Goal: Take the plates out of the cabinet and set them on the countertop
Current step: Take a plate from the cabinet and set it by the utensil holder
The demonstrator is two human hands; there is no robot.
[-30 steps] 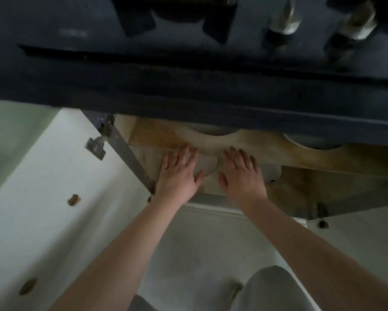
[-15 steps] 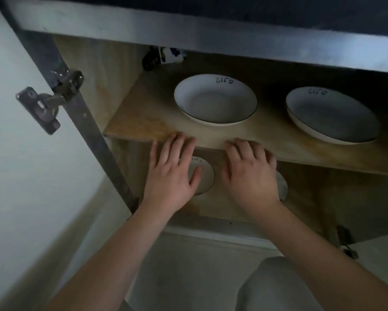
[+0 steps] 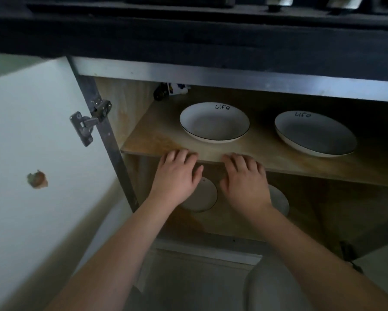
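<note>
Cabinet: open base cabinet (image 3: 130, 104) under a dark countertop edge (image 3: 188, 41) that spans the top of the frame; white door (image 3: 31, 131) swung out at left, metal hinge (image 3: 88, 124) at upper left of centre.
Upper shelf: wooden board (image 3: 157, 140) across mid-frame.
Plates, upper shelf: two white plates with a thin dark rim, each marked "life". Left plate (image 3: 214, 122) at centre, right plate (image 3: 315, 133) at centre right; well apart, both lying flat.
Plates, lower shelf: two pale plates below the board, left one (image 3: 205, 198) and right one (image 3: 279, 200), each partly hidden by your hands.
Left hand: your left hand (image 3: 176, 176) is palm down, fingers straight and close together, tips at the front edge of the upper shelf. Holding nothing.
Right hand: your right hand (image 3: 244, 178) is palm down just beside the left, fingers slightly bent, tips at the same edge. Holding nothing.
Contact: you may be touching the board edge; cannot tell.
Back corner: small dark and white object (image 3: 173, 90), too dim to identify.
</note>
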